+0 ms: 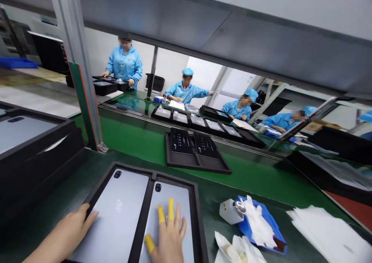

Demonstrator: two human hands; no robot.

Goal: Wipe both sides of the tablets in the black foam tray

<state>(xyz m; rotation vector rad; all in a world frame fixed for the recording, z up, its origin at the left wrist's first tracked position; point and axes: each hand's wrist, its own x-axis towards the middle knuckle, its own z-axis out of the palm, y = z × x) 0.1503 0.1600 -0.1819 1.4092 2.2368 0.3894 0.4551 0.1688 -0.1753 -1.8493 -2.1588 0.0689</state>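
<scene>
A black tray (152,177) lies in front of me with two silver tablets face down in it. My left hand (71,230) rests at the tray's left edge, fingers flat and touching the left tablet (116,216). My right hand (168,237) lies flat on the right tablet (171,205), fingers spread, with yellow finger cots on the thumb, index and middle finger. Neither hand grips anything.
A stack of black trays (35,146) with a tablet stands at my left. On the green belt (139,139) lies another black tray (194,150) with two dark boxes. To my right are a white dispenser (231,210), a blue tray with wipes (261,224) and white sheets (328,232). Several workers in blue sit across the line.
</scene>
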